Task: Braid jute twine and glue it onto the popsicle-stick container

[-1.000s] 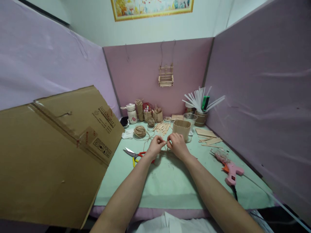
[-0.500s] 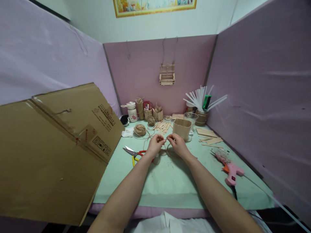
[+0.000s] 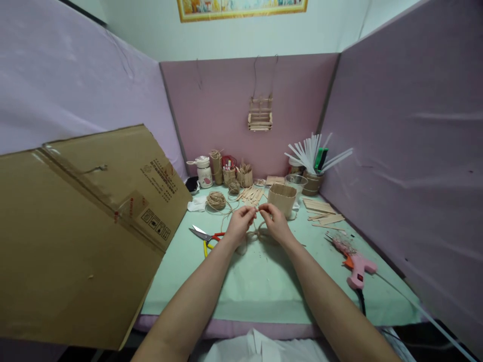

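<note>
Hands, 2: left hand [image 3: 239,226], right hand [image 3: 275,223], each grip pinching twine [image 3: 258,233] | twine balls [image 3: 216,200], 2; glue gun [image 3: 357,266], 1, lying on surface [image 3: 264,291] | twine: thin, tan, looping between hands

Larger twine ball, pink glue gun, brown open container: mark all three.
Larger twine ball [image 3: 216,200]: head view, middle of the winding.
Pink glue gun [image 3: 358,263]: head view, body above the handle.
Brown open container [image 3: 281,202]: head view, outer front wall.

This table [image 3: 264,296] is pale green on top.
Scissors [image 3: 199,233] lie left and a pink glue gun [image 3: 358,266] right. Farther back are a twine ball [image 3: 216,200], wooden sticks [image 3: 252,194], a brown pot [image 3: 282,202] and a white bottle [image 3: 204,174].
</note>
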Demonstrator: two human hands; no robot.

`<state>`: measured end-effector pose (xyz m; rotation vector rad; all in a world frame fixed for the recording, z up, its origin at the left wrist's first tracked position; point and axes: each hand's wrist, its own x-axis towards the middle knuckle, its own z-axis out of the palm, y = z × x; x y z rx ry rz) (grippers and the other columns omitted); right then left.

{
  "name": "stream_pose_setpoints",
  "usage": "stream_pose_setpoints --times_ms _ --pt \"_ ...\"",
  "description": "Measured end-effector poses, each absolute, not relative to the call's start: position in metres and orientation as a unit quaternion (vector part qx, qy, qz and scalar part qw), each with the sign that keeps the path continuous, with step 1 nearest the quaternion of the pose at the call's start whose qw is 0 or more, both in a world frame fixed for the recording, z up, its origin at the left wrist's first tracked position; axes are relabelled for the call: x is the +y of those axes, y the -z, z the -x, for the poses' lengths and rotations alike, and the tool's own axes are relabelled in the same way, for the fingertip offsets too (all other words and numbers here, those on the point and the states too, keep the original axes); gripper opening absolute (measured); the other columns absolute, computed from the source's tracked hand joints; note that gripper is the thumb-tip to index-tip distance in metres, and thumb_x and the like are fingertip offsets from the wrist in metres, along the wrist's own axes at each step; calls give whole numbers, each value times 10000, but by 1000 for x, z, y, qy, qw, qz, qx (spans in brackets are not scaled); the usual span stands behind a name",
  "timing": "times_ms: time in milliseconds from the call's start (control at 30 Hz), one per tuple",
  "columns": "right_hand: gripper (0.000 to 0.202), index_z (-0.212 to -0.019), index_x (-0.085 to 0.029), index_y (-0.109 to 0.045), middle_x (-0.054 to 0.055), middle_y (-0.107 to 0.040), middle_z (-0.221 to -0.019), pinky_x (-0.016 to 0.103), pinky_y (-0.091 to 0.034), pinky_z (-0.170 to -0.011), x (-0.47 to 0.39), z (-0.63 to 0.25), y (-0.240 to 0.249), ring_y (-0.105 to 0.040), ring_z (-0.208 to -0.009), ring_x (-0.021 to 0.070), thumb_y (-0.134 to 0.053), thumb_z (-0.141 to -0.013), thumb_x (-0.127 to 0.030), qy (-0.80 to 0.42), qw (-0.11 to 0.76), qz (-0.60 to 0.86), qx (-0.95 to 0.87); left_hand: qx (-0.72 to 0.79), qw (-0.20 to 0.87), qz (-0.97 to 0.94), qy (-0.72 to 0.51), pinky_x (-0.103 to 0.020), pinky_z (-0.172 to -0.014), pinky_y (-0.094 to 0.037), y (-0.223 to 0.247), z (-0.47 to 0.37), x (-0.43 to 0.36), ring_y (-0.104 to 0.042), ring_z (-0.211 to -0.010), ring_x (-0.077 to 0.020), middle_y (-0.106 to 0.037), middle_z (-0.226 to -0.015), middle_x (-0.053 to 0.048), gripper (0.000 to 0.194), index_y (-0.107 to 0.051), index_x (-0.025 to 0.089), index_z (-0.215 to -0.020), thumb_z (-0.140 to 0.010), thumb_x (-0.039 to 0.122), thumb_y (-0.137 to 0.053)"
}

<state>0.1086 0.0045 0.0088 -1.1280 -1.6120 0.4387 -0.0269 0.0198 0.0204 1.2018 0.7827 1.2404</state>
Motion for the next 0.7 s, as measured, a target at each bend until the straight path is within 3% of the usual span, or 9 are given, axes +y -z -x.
stream_pose_setpoints --times_ms 133,167,233,333,467,700 --pt "398 -1194 -221 -471 77 -600 -1155 302 -439 -837 -6 -87 -12 -560 -1030 173 -549 -814 -314 -378 524 355 -676 214 652 -354 -635 -179 -558 -363 -51 31 13 -467 -592 -58 -514 -678 8 141 -578 152 -793 -750 259 -660" --pt "424 -1198 -226 -469 69 -604 -1142 289 -446 -813 -9 -81 -13 -565 -1005 169 -572 -795 -302 -402 505 335 -687 199 658 -336 -644 -179 -552 -366 -60 32 12 -463 -589 -60 -506 -671 6 103 -574 153 -795 -779 237 -632" --pt "339 -1128 -212 -509 28 -641 -919 263 -448 -701 -14 -74 -17 -581 -814 149 -552 -802 -293 -420 475 336 -696 172 672 -322 -644 -180 -530 -362 -79 38 13 -432 -554 -58 -479 -639 9 63 -570 152 -793 -831 202 -574" --pt "179 -917 -198 -580 -34 -532 -628 244 -388 -591 -18 -80 -25 -482 -592 122 -462 -857 -319 -355 462 405 -705 133 668 -298 -669 -169 -510 -352 -107 55 23 -399 -514 -49 -442 -602 26 114 -556 157 -780 -881 181 -509" --pt "235 -795 -206 -579 -20 -518 -638 250 -359 -592 -23 -111 -35 -456 -603 132 -432 -880 -369 -244 470 465 -710 125 620 -216 -744 -152 -469 -326 -125 91 49 -377 -466 -38 -424 -562 41 204 -529 151 -763 -927 163 -409" --pt "265 -706 -208 -590 -4 -518 -582 262 -332 -565 -33 -158 -35 -446 -570 149 -446 -855 -373 -170 449 540 -691 197 611 -106 -760 -127 -411 -299 -94 125 80 -353 -402 -28 -402 -527 55 242 -480 155 -734 -937 128 -350"
